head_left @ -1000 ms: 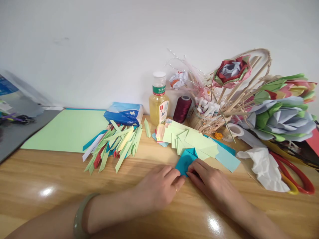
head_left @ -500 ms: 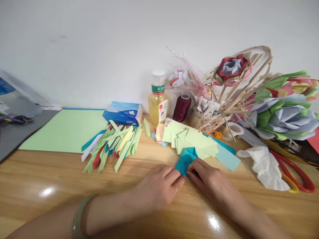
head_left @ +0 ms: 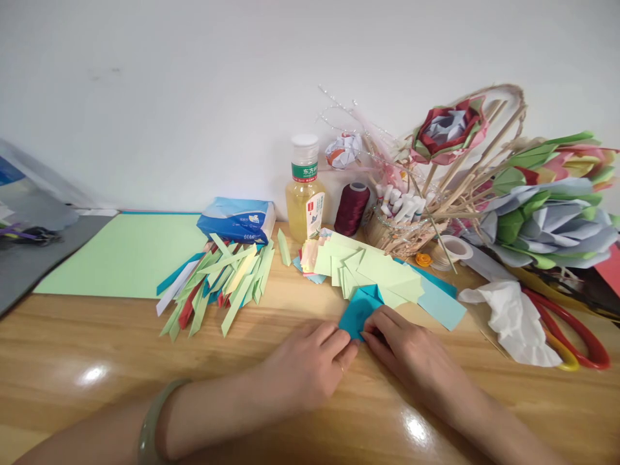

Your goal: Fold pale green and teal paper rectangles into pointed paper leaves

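Note:
A small blue piece of paper (head_left: 359,311) with a folded top corner lies between my hands on the wooden table. My left hand (head_left: 317,361) is closed on its lower left edge, fingers curled. On the lower right side, my right hand (head_left: 404,339) pinches the same paper between thumb and fingers. The fingertips partly cover its lower edge. Just beyond the blue paper, light green paper pieces (head_left: 382,274) are fanned out, with a pale blue strip (head_left: 443,307) at their right.
Folded paper strips (head_left: 237,278) are heaped at left, before a tissue pack (head_left: 237,219) and a green sheet (head_left: 111,258). A bottle (head_left: 304,194), maroon thread spool (head_left: 352,208) and basket (head_left: 400,232) stand behind. Scissors (head_left: 593,352), crumpled tissue (head_left: 513,323) and paper flowers (head_left: 564,223) are at right.
The camera view has shifted slightly. Both hands keep their hold on the blue paper, with no clear change in its folds.

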Action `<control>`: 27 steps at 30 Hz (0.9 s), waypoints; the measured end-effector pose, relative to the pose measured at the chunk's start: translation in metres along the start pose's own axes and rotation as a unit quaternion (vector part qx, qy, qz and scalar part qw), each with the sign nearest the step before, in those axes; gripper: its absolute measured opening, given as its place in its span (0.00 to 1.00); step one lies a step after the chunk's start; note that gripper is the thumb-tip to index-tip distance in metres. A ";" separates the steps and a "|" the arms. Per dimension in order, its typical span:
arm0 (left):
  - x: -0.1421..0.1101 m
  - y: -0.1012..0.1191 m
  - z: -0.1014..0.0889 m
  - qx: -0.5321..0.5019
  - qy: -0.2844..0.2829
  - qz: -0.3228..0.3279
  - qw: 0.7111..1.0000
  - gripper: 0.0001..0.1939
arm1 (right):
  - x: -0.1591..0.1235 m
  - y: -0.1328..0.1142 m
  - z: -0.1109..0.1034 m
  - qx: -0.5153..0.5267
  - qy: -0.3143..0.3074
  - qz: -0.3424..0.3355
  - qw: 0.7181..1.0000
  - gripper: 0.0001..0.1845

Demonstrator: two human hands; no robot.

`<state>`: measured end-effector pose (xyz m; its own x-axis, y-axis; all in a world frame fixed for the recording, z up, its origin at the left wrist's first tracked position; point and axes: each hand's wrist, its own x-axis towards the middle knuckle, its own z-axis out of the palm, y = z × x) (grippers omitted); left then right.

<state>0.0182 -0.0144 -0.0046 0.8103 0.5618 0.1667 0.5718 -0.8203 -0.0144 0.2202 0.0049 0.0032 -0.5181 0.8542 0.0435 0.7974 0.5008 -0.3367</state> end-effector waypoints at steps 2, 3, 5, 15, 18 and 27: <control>0.000 0.000 -0.001 -0.002 -0.006 0.001 1.000 0.14 | 0.000 -0.002 0.000 -0.006 0.014 -0.004 1.000 0.07; 0.000 0.000 -0.001 -0.002 -0.007 0.002 1.000 0.14 | -0.001 -0.002 0.000 -0.010 0.023 -0.005 1.000 0.07; -0.001 0.000 0.000 0.000 -0.001 0.000 1.000 0.14 | -0.002 -0.003 0.001 -0.018 0.039 -0.010 0.999 0.09; 0.000 -0.001 -0.003 0.007 -0.015 0.003 1.000 0.15 | -0.021 0.012 -0.006 -0.046 0.042 -0.177 0.982 0.18; 0.000 -0.002 -0.004 0.007 -0.016 0.012 1.000 0.15 | -0.020 0.011 -0.012 -0.077 0.049 -0.203 0.975 0.19; -0.004 -0.007 0.000 0.024 0.040 0.014 0.999 0.14 | -0.019 0.017 -0.023 -0.087 0.067 -0.254 0.961 0.16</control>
<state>0.0112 -0.0108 -0.0052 0.8141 0.5272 0.2435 0.5565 -0.8281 -0.0678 0.2505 -0.0001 0.0180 -0.8190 0.4982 0.2847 0.4979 0.8636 -0.0789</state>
